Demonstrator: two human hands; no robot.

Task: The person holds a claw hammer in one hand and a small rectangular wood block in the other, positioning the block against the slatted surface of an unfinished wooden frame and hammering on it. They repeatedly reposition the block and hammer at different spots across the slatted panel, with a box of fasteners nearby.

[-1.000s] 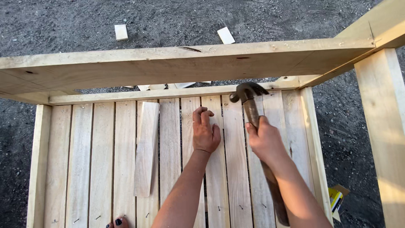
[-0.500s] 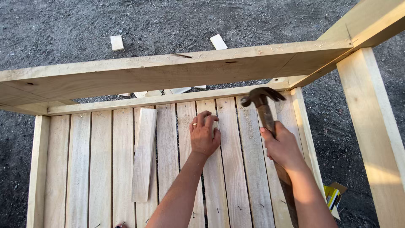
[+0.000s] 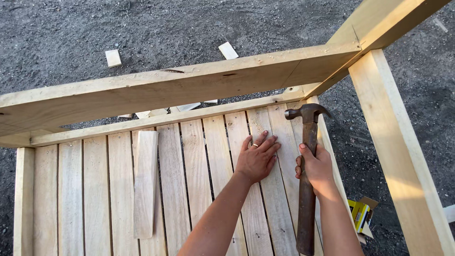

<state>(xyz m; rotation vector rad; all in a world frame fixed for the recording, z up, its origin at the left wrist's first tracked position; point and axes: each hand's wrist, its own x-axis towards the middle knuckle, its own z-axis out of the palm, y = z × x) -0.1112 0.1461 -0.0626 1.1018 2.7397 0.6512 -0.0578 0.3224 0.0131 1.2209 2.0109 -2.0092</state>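
My left hand [image 3: 258, 159] lies flat, fingers spread, on a pale wooden slat of the slatted panel [image 3: 194, 156], a ring on one finger. Just to its right, my right hand [image 3: 316, 167] grips the wooden handle of a claw hammer [image 3: 307, 142]. The hammer's steel head is raised over the right-hand slats near the panel's far corner, handle running back past my wrist. A loose short board [image 3: 144, 182] lies on the slats to the left of both hands.
A thick wooden beam [image 3: 189, 85] crosses above the panel's far edge and joins an angled post [image 3: 403, 142] on the right. Small wood offcuts [image 3: 113, 58] lie on the dark gravel beyond. A yellow cardboard box [image 3: 361, 214] sits on the ground at lower right.
The hammer and my right hand have moved right, away from my left hand. My left hand has flattened and its fingers have spread on the slat. The view shifted slightly.
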